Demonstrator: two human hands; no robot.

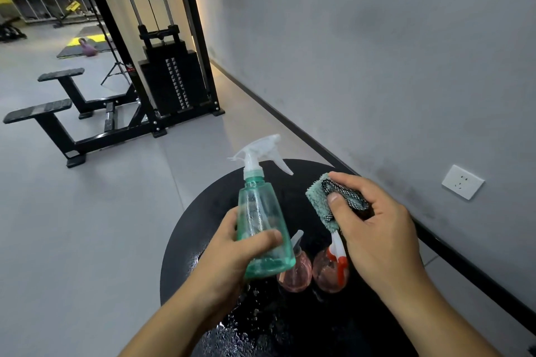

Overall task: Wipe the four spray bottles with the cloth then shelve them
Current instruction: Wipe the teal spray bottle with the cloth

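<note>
Left hand (232,249) grips the lower body of a translucent teal plastic spray bottle with a clear white trigger head (262,220), fingers (265,239) curled round it, bottle lifted above the round black worktop (203,211), tilted slightly, nozzle pointing right. Right hand (377,229) holds a folded teal microfibre cloth with a black-and-white checked edge (322,197), thumb pressing on top, fingers clamped on it, just beside the bottle but apart. Two pinkish round spray bottles stand on the worktop below: one with clear trigger (295,269), one with red-and-white trigger (330,272). Water droplets (255,316) on worktop near edge. Black weight machine (171,78) behind, grey wall with white socket (462,182) on the right
</note>
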